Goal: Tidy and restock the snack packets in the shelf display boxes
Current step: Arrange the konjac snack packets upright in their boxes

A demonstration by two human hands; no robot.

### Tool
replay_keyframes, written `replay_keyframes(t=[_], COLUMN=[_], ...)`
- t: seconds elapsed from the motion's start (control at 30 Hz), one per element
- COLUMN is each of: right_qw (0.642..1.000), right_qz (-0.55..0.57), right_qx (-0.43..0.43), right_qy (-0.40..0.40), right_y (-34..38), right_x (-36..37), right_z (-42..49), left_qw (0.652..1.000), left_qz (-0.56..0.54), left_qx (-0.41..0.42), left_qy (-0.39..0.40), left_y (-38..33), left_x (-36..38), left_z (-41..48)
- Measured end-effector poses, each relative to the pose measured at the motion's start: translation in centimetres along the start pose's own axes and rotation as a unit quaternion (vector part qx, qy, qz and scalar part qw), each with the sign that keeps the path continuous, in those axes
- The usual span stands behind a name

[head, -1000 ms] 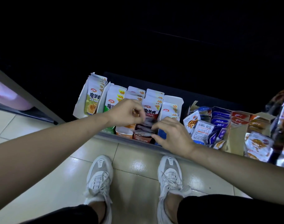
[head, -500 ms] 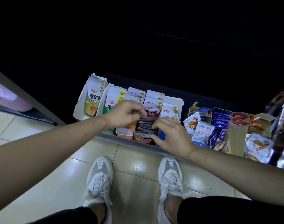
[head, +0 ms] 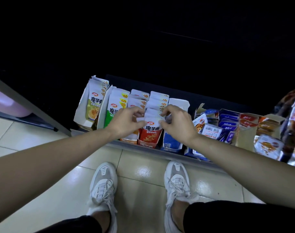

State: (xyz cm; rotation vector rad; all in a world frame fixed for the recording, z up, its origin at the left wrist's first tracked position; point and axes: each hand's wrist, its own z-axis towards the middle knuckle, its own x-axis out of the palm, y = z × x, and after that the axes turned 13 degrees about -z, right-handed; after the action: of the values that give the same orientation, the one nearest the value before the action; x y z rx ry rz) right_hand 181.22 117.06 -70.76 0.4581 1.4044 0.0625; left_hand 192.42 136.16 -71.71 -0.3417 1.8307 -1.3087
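Red packet [head: 151,132] upright in its display box [head: 147,144]; left hand [head: 125,122] and right hand [head: 177,122] pinch its top corners.

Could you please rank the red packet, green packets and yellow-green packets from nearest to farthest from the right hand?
1. red packet, centre, pinched by the right hand.
2. green packets, left, past the left hand.
3. yellow-green packets, far left end.
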Motion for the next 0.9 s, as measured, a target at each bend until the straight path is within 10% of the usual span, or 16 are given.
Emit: replay_keyframes(t=[0.6, 0.9], right_qw=[0.977, 0.982], right_qz=[0.197, 0.175], right_qx=[0.074, 0.072], right_qy=[0.030, 0.020], right_y=[-1.0, -0.8], right_x=[0.1, 0.4], right_z=[-2.1, -1.4], left_qw=[0.971, 0.989], left_qz=[-0.204, -0.137], left_qx=[-0.097, -0.009], left_qy=[-0.076, -0.046], left_y=[1.0, 0.0], left_x=[2.1, 2.7], left_z=[-1.1, -0.9])
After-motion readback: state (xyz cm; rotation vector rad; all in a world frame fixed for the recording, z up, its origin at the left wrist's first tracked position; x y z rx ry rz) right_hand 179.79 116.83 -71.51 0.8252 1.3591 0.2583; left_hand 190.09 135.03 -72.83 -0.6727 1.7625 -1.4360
